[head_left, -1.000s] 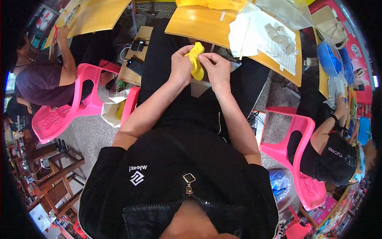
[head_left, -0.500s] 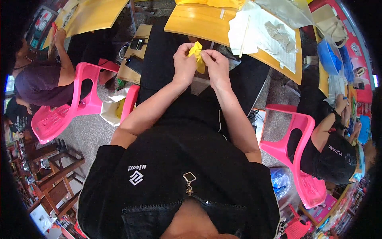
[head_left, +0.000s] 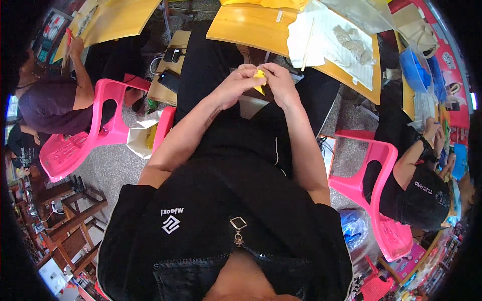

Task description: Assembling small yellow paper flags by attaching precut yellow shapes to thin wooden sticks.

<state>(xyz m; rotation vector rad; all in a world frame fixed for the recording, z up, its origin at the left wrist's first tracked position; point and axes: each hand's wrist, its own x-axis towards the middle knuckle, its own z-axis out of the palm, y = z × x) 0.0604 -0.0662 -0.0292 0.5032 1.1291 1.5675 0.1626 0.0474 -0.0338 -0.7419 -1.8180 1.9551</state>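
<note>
A small, soft yellow piece, perhaps cloth, is pinched between my two hands above my lap. My left hand has its fingers closed on it from the left. From the right, my right hand grips the upper part with thumb and fingers pressed together. The two hands nearly touch, and my fingers hide much of the piece; a pointed end hangs below them. Beyond my hands lies the front edge of a yellow wooden table.
White cloth with a thin stick and a grey crumpled piece covers the table's right side. Pink chairs flank me, with people seated nearby. A white bag with yellow contents stands at my left; a phone lies on a stool.
My hands have come closer together and slightly lower, turning inward over the yellow piece. Less of it shows now between my fingers.
</note>
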